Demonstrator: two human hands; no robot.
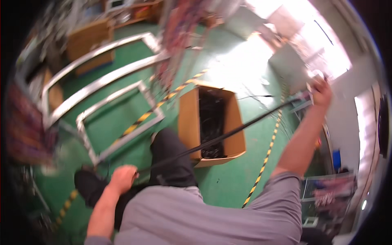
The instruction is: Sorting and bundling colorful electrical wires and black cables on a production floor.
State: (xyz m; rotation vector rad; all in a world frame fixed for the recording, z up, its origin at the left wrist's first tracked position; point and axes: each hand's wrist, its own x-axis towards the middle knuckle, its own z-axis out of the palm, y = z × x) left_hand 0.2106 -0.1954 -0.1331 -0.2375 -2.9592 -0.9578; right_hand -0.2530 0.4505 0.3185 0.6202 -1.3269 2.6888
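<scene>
A long black strip (220,139), like a rubber seal or cord, is stretched slantwise across my front. Its lower left end runs to my left hand (123,179), closed beside my thigh. Up at the far right, my right hand (321,93) is raised on an outstretched arm and closed round the other end. Something pale and blurred shows at its fingertips. Beneath the strip stands an open cardboard box (188,118), with a tangle of black strips (211,118) inside.
Pale rectangular frames (118,96) stand at the left on the green floor (220,183). Yellow-and-black tape (267,157) marks the floor on both sides of the box. A blurred reddish bundle (179,36) rises at the back. A grey panel (288,61) stands at the far right.
</scene>
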